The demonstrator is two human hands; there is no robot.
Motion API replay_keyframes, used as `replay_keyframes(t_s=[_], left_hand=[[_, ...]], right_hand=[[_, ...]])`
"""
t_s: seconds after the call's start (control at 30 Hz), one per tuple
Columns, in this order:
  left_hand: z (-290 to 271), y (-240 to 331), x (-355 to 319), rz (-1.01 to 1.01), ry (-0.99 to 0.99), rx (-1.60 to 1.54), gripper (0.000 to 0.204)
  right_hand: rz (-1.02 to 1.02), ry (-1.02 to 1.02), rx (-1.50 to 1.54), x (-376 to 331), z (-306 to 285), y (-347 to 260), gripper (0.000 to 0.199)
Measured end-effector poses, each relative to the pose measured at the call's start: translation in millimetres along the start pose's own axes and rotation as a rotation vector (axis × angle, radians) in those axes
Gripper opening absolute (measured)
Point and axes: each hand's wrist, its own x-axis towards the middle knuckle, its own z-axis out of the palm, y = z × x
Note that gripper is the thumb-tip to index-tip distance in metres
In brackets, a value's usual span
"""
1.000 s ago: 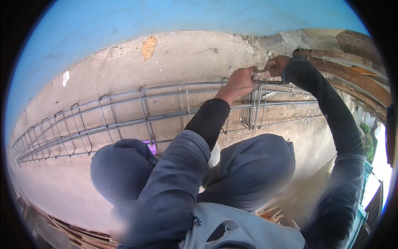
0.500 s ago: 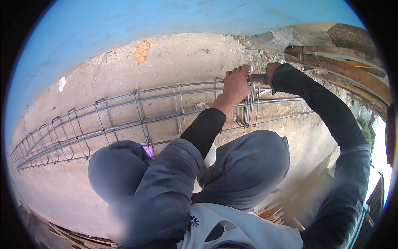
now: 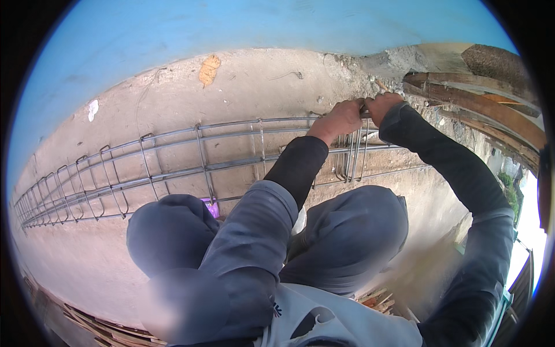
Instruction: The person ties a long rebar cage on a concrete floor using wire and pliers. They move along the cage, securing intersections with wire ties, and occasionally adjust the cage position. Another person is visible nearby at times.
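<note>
My left hand point(image 3: 340, 117) and right hand point(image 3: 383, 105) are both closed on the top bar of the rebar cage point(image 3: 202, 156) on the ground. Stirrups point(image 3: 352, 156) bunch just below my hands; leftward they stand spaced, apparently already placed.

Single head-worn fisheye, looking steeply down; close over knees, rebar cage point(image 3: 173, 168), sandy ground point(image 3: 243, 87)

Bright, even daylight, soft shadows only. Glare blows out the gap at 4 o'clock. Fisheye bends the rebar cage point(image 3: 173, 168) into an arc, black rim all round. Smeared blur over the knees at 6 o'clock; ground point(image 3: 243, 87) sharp.
</note>
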Motion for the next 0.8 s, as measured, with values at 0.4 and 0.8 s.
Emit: replay_keyframes(t_s=[0.4, 0.8], left_hand=[[1.3, 4.6, -12.7, -0.049, -0.355, 0.165, 0.032], [-48.1, 24.2, -30.3, -0.458, -1.206, -0.041, 0.054]], right_hand=[[0.096, -0.753, 1.117, -26.4, 15.9, 27.2, 0.052], [0.184, -0.895, 1.928, -104.6, 47.7, -66.2, 0.062]])
